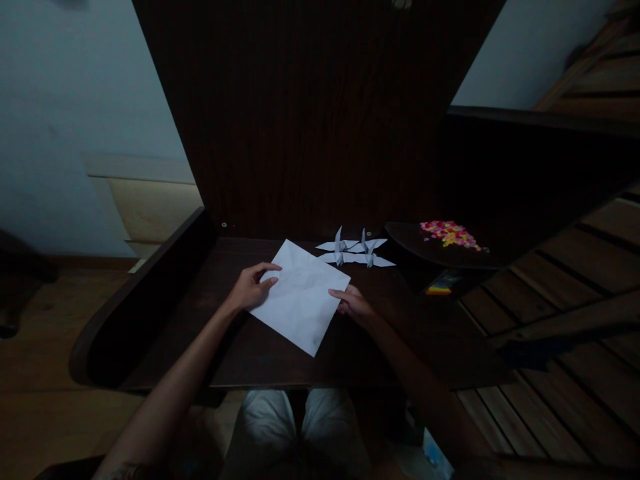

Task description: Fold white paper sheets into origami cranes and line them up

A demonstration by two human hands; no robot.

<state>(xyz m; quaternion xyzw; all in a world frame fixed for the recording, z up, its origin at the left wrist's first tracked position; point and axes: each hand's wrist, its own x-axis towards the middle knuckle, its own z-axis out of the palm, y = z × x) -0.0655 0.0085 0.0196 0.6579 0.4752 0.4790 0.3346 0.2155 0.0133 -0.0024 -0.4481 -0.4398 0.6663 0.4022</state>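
A square sheet of white paper (303, 297) is turned cornerwise on the dark desk, with faint wrinkles or creases in it. My left hand (250, 285) rests over its left corner, thumb and fingers apart on top of the sheet. At the right corner my right hand (354, 303) pinches the paper, thumb above and the other fingers beneath. Just behind the sheet, several folded white paper cranes (367, 257) stand close together, wings spread and touching or overlapping.
Dark wooden desk (395, 353) with a raised left side panel (145, 300) and a tall back board (310, 120). A corner shelf (407, 235) on the right bears a heap of small pink, red and yellow pieces (453, 235). Below it lies a colourful item (441, 283). Wooden slats (560, 400) are at far right.
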